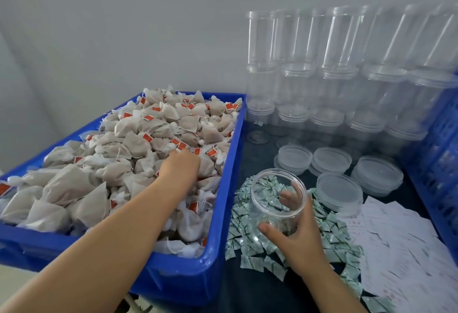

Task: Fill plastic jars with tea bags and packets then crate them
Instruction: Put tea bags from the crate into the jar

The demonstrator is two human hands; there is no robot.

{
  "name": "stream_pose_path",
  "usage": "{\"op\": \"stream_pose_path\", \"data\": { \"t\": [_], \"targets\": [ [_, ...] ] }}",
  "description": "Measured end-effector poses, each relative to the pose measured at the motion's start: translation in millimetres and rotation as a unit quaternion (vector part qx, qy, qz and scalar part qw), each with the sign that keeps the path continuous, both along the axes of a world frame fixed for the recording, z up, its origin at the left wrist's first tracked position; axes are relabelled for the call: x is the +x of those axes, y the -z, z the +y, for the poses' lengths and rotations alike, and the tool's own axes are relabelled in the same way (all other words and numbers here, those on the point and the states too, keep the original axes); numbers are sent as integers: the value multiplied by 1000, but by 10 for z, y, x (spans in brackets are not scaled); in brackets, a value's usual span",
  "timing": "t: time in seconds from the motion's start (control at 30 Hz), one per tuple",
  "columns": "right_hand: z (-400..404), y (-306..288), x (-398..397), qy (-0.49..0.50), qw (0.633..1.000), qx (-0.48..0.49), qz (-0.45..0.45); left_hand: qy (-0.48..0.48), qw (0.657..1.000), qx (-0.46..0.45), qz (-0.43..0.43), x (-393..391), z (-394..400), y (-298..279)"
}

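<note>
Behind the tilted jar (275, 203) gripped by the right hand (297, 240), lids (339, 191) and stacked jars (329, 84) stand; left hand (179, 166) grasps tea bags (128, 144) in the blue bin (223, 188).

Blue crate (224, 188): glossy moulded plastic. Tea bags (138, 139): matt, fibrous mesh with red paper tags. Jar (275, 203): clear, smooth plastic. Lids (339, 192): frosted translucent plastic. Packets (257, 260): crinkled printed film. Slips (401, 245): white paper.
</note>
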State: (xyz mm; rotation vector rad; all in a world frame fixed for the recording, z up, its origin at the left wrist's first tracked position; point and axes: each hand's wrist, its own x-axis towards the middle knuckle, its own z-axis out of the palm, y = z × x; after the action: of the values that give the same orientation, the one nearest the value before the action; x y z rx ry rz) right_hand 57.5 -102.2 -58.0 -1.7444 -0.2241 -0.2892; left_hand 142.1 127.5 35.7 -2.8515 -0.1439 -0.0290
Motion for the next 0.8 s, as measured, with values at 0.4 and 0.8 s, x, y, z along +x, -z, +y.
{"op": "stream_pose_path", "data": {
  "t": [0.4, 0.8],
  "targets": [
    [1, -2, -4, -4, 1000, 0, 7, 8, 997, -45, -60, -31, 117, -141],
    [-7, 23, 8, -6, 1000, 3, 11, -53, 992, -85, -72, -184, 96, -233]
  ]
}}
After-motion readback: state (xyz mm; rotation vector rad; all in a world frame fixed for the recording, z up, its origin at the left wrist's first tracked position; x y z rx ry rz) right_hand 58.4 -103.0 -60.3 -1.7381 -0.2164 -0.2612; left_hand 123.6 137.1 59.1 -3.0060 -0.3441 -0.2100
